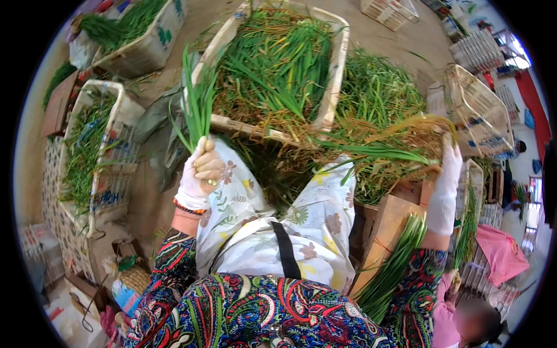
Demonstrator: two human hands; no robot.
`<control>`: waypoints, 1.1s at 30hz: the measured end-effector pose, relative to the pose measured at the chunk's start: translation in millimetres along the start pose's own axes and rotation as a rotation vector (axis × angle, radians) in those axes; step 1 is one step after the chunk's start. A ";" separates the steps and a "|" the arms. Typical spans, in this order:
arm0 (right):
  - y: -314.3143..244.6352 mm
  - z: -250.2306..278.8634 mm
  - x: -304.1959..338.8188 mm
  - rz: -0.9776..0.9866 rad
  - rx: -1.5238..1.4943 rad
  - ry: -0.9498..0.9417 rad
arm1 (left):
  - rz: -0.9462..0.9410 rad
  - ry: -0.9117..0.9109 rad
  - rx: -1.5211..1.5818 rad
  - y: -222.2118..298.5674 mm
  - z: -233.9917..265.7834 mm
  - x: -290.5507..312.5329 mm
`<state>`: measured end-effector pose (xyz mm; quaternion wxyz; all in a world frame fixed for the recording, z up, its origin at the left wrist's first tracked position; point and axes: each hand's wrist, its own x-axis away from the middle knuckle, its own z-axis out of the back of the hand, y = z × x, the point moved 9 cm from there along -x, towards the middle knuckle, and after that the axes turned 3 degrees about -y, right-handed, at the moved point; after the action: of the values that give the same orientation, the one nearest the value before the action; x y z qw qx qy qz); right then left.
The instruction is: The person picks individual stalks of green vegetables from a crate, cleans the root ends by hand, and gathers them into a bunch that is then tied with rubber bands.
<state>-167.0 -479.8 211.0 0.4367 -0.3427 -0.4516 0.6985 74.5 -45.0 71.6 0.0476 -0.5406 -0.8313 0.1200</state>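
Observation:
My left hand (pixel 202 173), in a pale glove, is closed around the lower ends of a small bunch of green chives (pixel 201 104), whose leaves point up and away. My right hand (pixel 450 165), also gloved, is at the right, gripping a clump of chives with yellowed, withered leaves (pixel 420 129); part of its grip is hidden. Between and beyond my hands, a white plastic crate (pixel 343 55) holds a heap of green and yellowing chives (pixel 278 64). A neat bundle of chives (pixel 394 264) lies on a wooden board (pixel 383 229) beside my right forearm.
Loose leaves (pixel 377 87) are piled right of the crate. Another crate of greens (pixel 119 124) stands at left, one (pixel 165 26) at far left. At right are a white crate (pixel 478 110) and, lower down, a person in pink (pixel 447 316). Patterned cloth (pixel 313 238) covers my lap.

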 end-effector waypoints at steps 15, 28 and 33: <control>-24.8 -86.8 52.3 -0.116 -0.229 -0.015 | 0.167 0.447 -0.674 -91.4 6.9 -51.0; 14.3 -198.7 208.0 -0.261 -0.646 -0.483 | -0.134 0.631 -0.469 -73.9 47.4 -40.2; -20.0 -204.8 211.7 -0.342 -0.741 -0.557 | -0.275 0.551 -0.539 -59.3 20.0 -44.6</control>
<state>-63.3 -213.0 138.6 0.2562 -0.1962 -0.8191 0.4743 36.0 -111.6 69.4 0.1409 -0.4293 -0.8538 -0.2588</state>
